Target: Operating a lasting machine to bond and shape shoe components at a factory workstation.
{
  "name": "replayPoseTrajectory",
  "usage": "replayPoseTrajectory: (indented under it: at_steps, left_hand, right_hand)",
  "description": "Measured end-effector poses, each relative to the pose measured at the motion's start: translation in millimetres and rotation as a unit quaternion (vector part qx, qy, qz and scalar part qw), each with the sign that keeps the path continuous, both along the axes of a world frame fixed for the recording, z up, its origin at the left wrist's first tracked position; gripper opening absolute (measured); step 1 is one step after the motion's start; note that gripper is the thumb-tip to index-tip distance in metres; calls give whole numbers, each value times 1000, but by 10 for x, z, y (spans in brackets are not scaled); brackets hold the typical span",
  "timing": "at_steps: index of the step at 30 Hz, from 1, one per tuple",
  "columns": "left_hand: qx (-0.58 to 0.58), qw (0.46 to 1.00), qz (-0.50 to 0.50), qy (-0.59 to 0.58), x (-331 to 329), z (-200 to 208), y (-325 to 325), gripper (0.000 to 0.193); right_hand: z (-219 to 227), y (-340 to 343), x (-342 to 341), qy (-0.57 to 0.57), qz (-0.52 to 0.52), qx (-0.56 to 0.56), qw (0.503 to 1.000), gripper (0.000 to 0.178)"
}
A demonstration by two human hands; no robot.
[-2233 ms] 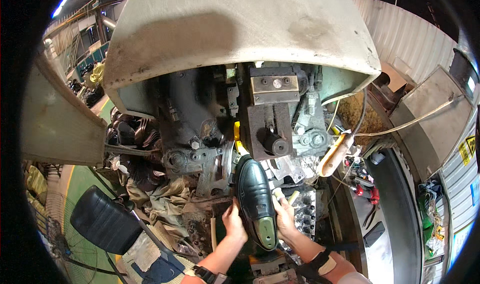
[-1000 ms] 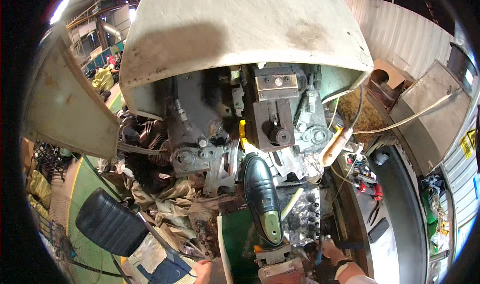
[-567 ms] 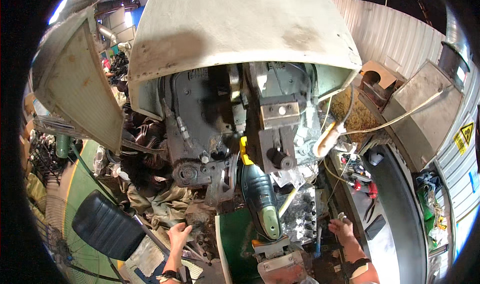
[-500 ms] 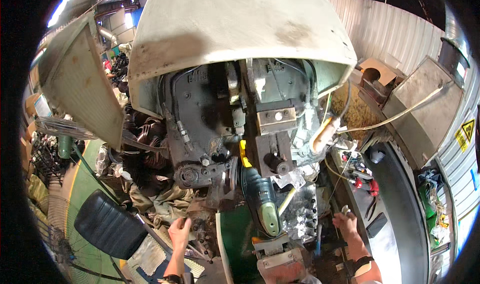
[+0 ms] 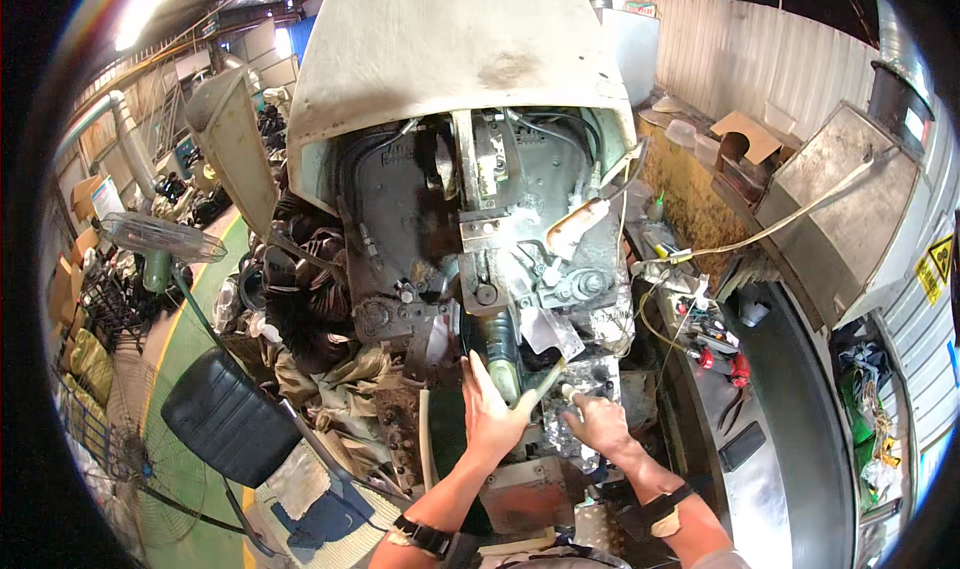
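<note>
Dark glossy leather shoe upper on its last (image 5: pixel 500 341) sits sole-up and toe-inward in the jaws of the grey steel lasting machine (image 5: pixel 470 219), under the machine's big cream-coloured hood (image 5: pixel 450 59).

Change noted: about two seconds ago both hands cradled the shoe by its heel end, further out from the mechanism. A second ago the hands were off it and the shoe stood alone in the machine. Half a second ago the left hand was low at the rag pile and the right hand was down by the right-hand controls. Now both are back up at the work.

Left hand (image 5: pixel 492 414): flat, fingers straight and together, palm pressed against the left side of the shoe near the heel. Open, bracing hold; nothing clasped.

Right hand (image 5: pixel 598 421): fingers curled near a pale thin lever (image 5: pixel 545 381) that slants up toward the heel. Cannot tell whether it is closed round the lever or only touching the metal block (image 5: pixel 590 379) beside it.

Judgement: the shoe now sits deeper in the mechanism than when it was hand-held, so the loading looks done and the hands seem to be steadying it.

Surroundings: a heap of tan rags (image 5: pixel 340 379) to the left, a black padded seat (image 5: pixel 225 424) lower left, red-handled pliers (image 5: pixel 725 364) on the right bench.
</note>
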State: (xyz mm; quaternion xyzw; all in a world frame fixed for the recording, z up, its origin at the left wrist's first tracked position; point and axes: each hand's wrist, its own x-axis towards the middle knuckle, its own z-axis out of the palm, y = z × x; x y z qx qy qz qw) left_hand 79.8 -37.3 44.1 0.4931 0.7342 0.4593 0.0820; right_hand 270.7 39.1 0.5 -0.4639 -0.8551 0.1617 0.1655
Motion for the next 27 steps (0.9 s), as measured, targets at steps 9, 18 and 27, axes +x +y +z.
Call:
replayPoseTrajectory:
  at_steps: [9, 18, 27]
  left_hand:
    - [148, 976, 135, 87, -139, 280, 200, 42]
    - [52, 968, 217, 115, -91, 462, 406, 32]
    - [117, 975, 131, 138, -159, 424, 217, 32]
  right_hand:
    - [-90, 32, 34, 57, -39, -25, 997, 39]
    - [-98, 101, 27, 80, -39, -12, 996, 27]
    - [-114, 115, 11, 110, -14, 4, 994, 22]
